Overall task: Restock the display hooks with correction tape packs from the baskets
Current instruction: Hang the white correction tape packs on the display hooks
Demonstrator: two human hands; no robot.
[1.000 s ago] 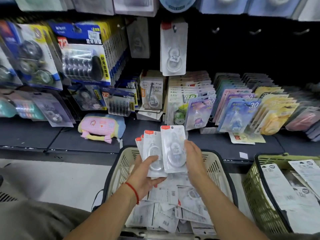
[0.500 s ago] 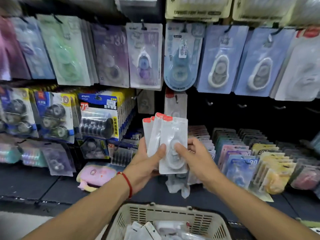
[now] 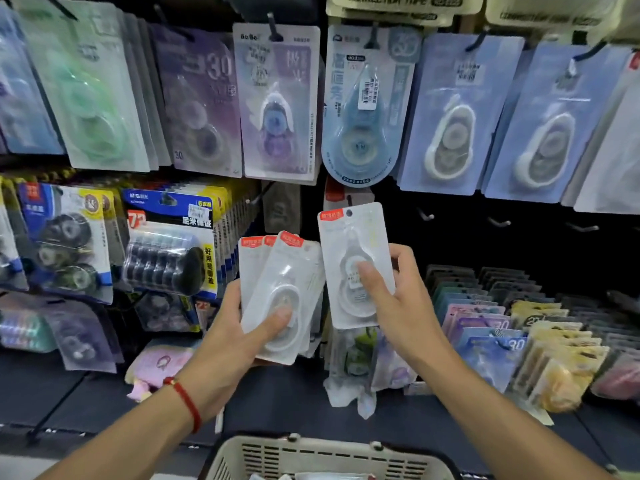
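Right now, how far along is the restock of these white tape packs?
Early. Done: one matching pack seems to hang already on the target hook, mostly hidden. In hand: the right hand holds a single pack raised just below it; the left hand grips a fan of spare packs. Left: hang those, and more lie in the basket. Three empty hooks sit to the right.

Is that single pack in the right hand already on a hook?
Not yet. The single pack is pinched in the right hand, its hang hole free of any hook.
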